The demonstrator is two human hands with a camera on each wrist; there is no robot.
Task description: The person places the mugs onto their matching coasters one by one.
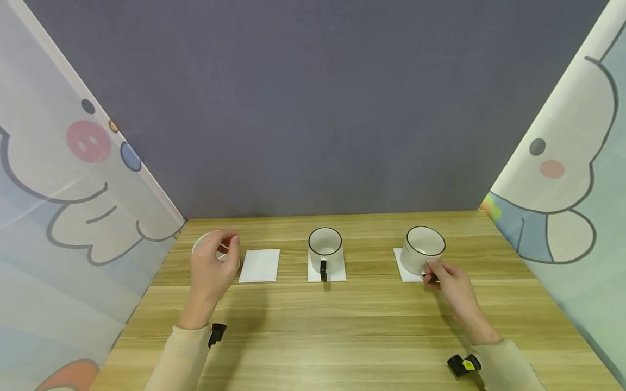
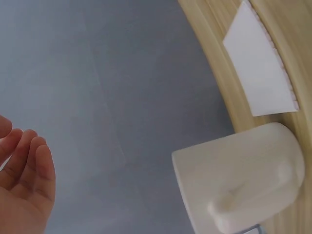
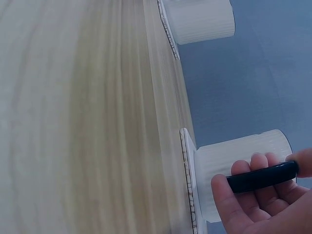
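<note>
In the head view, my right hand (image 1: 452,282) grips the black handle of a white mug (image 1: 424,241) with a dark rim. This mug sits upright on a white square coaster (image 1: 405,271). The right wrist view shows fingers around the black handle (image 3: 263,178). My left hand (image 1: 213,269) hovers by an all-white mug (image 1: 197,243) at the far left, partly hiding it. Its fingers are bent loosely with nothing between them. The left wrist view shows that white mug (image 2: 239,175) apart from the hand, its white handle facing the camera.
A second dark-rimmed mug (image 1: 325,243) stands on the middle coaster (image 1: 337,275), black handle toward me. A bare white coaster (image 1: 259,266) lies right of the all-white mug. A grey panel (image 1: 323,108) rises behind the wooden table (image 1: 337,336), with cartoon-printed sheets on both sides.
</note>
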